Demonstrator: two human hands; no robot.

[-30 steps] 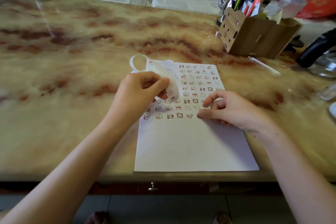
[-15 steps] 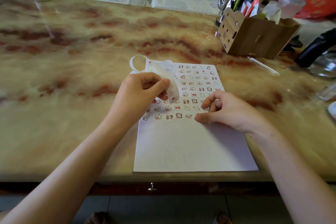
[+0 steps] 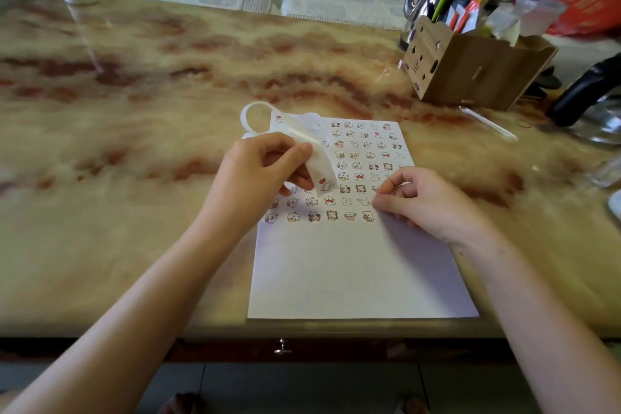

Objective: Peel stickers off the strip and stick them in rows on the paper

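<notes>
A left hand [image 3: 258, 175] pinches the sticker strip [image 3: 319, 161] between thumb and fingers over the paper [image 3: 353, 272]. The right hand [image 3: 426, 202], fingers curled, rests by the lowest sticker rows [image 3: 331, 215]; whether it holds anything is unclear.

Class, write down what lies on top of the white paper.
Rows of small stickers cover the upper half of the paper, and the right hand rests on it. The left hand and strip hide some stickers.
</notes>
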